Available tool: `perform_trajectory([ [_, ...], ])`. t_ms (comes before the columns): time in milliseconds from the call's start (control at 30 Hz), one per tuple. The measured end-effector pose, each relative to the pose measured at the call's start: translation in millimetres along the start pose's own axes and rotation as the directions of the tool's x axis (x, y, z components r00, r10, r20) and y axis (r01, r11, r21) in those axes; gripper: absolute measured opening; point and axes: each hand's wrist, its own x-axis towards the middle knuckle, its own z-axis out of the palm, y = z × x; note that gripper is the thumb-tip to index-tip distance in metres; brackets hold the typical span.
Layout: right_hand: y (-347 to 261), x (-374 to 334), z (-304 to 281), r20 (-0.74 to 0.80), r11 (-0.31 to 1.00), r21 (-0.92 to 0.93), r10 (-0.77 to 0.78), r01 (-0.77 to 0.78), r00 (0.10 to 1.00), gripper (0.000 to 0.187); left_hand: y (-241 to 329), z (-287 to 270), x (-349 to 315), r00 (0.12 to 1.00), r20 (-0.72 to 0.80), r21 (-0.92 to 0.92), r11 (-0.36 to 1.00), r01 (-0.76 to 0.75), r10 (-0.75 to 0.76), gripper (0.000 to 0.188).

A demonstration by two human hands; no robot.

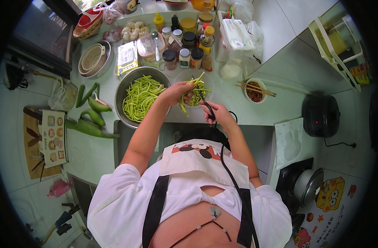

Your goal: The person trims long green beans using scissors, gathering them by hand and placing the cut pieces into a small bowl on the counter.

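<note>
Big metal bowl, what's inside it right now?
The big metal bowl holds a heap of cut green stalks. The bottom beneath the heap is covered, so I can't see it, and the left forearm hides part of the near right side.

From the wearer's head, we look down (through a fisheye lens) past the nearby apron (182, 166) onto the counter (259, 115).

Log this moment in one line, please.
left hand: holding green stalks | right hand: holding black-handled scissors | below: clear bowl | to the left: steel bowl of cut stalks
</note>
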Motion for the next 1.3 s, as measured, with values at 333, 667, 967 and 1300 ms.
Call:
perform_trajectory([
  [333,1,4,-15,0.054,0.986,0.157,0.055,-0.063,0.997,0.032,3,-12,3,0.991,0.130,-0.141,0.988,0.062,-0.044,0.017],
  [667,-7,5,-13,0.043,0.976,0.205,0.069,-0.076,0.997,0.033,4,-22,0,0.970,0.240,-0.203,0.976,0.074,-0.024,0.019],
  [967,-9,13,-8,0.091,0.974,0.200,0.091,-0.108,0.992,0.030,5,-25,9,0.945,0.312,-0.253,0.951,0.178,-0.094,0.021],
  [1300,0,27,-16,0.040,0.992,0.061,0.106,-0.108,0.994,0.034,4,-27,20,0.973,0.163,-0.242,0.950,0.198,-0.162,0.019],
])
